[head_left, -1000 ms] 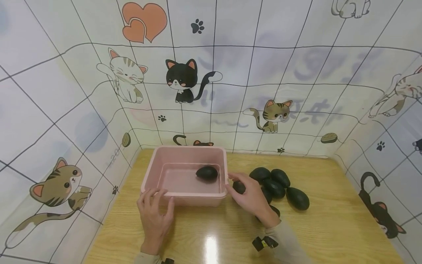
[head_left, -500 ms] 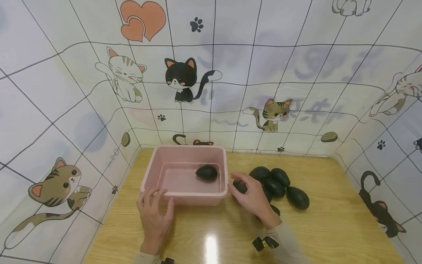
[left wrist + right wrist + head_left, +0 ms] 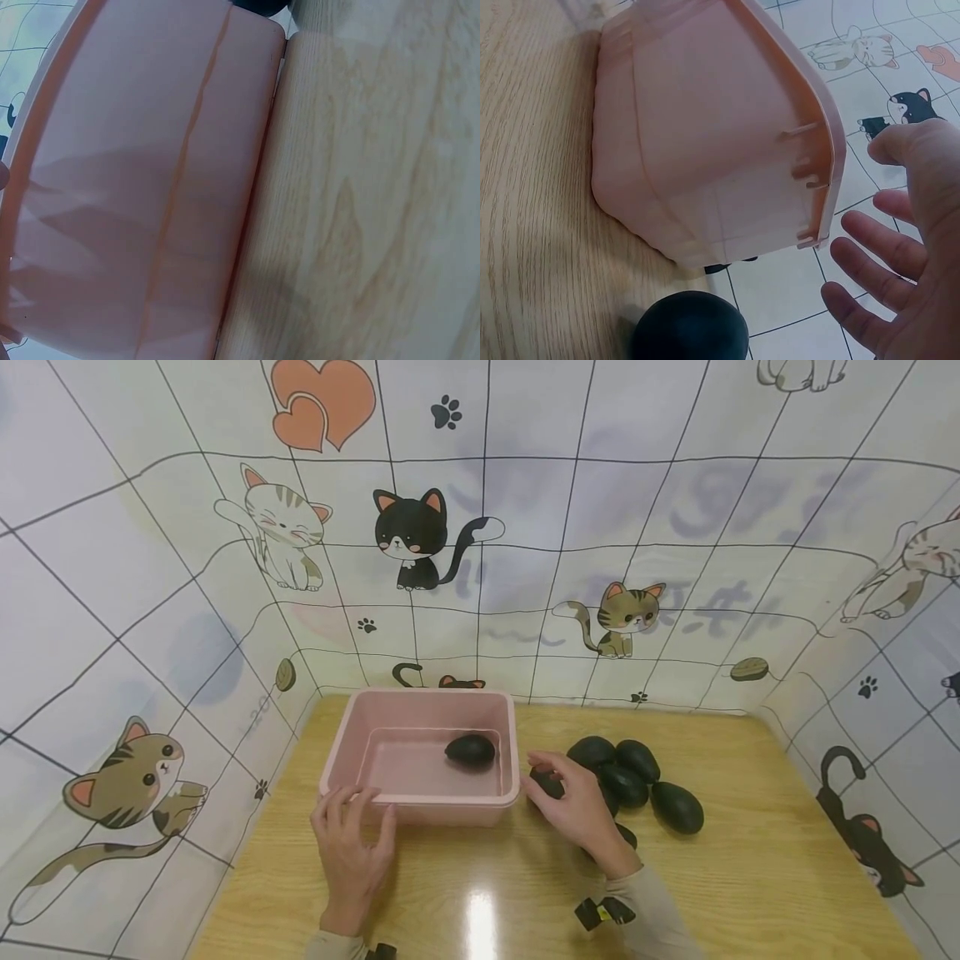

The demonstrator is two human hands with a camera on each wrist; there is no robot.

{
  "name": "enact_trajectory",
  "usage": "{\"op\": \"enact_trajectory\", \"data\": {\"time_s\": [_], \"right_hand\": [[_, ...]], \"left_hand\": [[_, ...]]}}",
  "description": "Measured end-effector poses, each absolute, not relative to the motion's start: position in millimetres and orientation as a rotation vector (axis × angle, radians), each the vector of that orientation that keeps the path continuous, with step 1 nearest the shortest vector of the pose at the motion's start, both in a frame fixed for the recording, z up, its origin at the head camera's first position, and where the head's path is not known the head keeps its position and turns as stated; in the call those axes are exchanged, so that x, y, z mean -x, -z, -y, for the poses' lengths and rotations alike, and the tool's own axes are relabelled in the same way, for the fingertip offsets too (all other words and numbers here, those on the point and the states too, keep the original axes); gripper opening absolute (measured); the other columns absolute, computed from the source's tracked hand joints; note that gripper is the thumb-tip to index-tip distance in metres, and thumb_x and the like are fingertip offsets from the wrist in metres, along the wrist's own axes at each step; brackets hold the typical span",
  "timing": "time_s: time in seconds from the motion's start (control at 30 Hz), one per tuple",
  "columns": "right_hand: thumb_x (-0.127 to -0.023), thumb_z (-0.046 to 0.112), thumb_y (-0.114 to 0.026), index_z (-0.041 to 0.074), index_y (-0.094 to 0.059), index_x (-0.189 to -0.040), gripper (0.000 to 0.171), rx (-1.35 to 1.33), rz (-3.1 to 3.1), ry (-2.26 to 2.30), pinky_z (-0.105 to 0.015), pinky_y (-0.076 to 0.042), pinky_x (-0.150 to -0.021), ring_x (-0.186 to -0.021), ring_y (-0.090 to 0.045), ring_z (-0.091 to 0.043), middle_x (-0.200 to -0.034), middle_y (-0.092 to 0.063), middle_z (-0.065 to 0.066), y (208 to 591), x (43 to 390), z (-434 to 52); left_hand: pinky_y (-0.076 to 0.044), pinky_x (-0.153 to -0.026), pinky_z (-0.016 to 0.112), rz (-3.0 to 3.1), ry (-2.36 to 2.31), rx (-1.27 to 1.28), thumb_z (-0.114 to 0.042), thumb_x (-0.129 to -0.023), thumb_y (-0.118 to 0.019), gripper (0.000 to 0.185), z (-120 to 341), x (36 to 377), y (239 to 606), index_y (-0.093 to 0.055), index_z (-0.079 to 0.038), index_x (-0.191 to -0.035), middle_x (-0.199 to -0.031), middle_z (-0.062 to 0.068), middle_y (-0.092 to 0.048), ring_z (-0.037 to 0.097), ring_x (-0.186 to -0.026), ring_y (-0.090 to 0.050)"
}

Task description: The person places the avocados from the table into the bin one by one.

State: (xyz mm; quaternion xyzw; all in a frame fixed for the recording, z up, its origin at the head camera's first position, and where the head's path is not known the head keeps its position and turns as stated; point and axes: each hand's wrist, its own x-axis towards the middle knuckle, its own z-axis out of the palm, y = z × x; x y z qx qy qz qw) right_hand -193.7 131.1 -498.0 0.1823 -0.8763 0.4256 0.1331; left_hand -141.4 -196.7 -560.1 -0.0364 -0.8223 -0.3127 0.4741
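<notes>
A pink plastic bin (image 3: 420, 814) stands on the wooden table with one dark avocado (image 3: 470, 751) inside, toward its right end. My left hand (image 3: 352, 852) rests at the bin's front left corner, fingertips on the rim. Only a bit of a finger (image 3: 3, 176) shows beside that rim in the left wrist view. Just right of the bin, my right hand (image 3: 573, 806) hovers with loosely bent fingers, holding nothing. An avocado (image 3: 691, 330) lies below it on the table, partly hidden by the hand in the head view. The right fingers are spread apart in the right wrist view.
Several more avocados (image 3: 624, 787) lie clustered right of my right hand, one (image 3: 678, 807) at the group's right edge. Another (image 3: 626, 836) is partly covered by my right wrist. Walls with cat drawings (image 3: 420, 635) enclose the table at the back and sides.
My right hand has shifted slightly to the right, away from the bin's right rim. My left hand, the bin and the avocados stay in place.
</notes>
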Motion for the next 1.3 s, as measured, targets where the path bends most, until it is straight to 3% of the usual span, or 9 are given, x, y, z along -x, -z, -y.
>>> {"op": "enact_trajectory", "data": {"time_s": [0.3, 0.67, 0.93, 1.3], "right_hand": [[-0.097, 0.023, -0.078, 0.021, -0.071, -0.134, 0.038, -0.460, 2.538, -1.258, -0.048, -0.061, -0.087, -0.110, -0.072, -0.020, -0.124, -0.077, 0.001, 502.7, 191.1, -137.8], [-0.096, 0.021, -0.079, 0.018, -0.071, -0.133, 0.038, -0.402, 2.540, -1.295, -0.055, -0.061, -0.090, -0.110, -0.073, -0.029, -0.125, -0.077, -0.008, 510.8, 189.6, -147.9], [-0.095, 0.018, -0.080, 0.013, -0.072, -0.131, 0.037, -0.391, 2.513, -1.267, -0.045, -0.063, -0.085, -0.107, -0.075, -0.027, -0.122, -0.078, -0.010, 519.4, 187.7, -156.3], [-0.095, 0.019, -0.080, 0.016, -0.073, -0.127, 0.033, -0.324, 2.525, -1.240, -0.046, -0.062, -0.087, -0.105, -0.075, -0.029, -0.118, -0.079, -0.009, 531.7, 184.2, -170.8]], "left_hand": [[-0.035, -0.103, 0.059, 2.002, 0.774, 0.080, -0.028, -0.085, -0.074, 0.032, 196.8, 140.3, 560.0, -0.075, -0.006, -0.107, -0.116, 0.022, -0.068, 0.046, -0.116, -0.051], [-0.033, -0.104, 0.060, 1.998, 0.779, 0.083, -0.028, -0.085, -0.074, 0.031, 196.6, 140.7, 561.4, -0.075, -0.007, -0.107, -0.116, 0.021, -0.068, 0.046, -0.116, -0.051], [-0.035, -0.102, 0.059, 2.001, 0.771, 0.085, -0.028, -0.084, -0.073, 0.031, 196.8, 140.4, 561.2, -0.075, -0.006, -0.107, -0.116, 0.021, -0.067, 0.046, -0.116, -0.051], [-0.034, -0.104, 0.061, 2.006, 0.767, 0.088, -0.029, -0.084, -0.074, 0.032, 197.1, 141.7, 562.6, -0.075, -0.007, -0.108, -0.116, 0.020, -0.068, 0.046, -0.117, -0.051]]}}
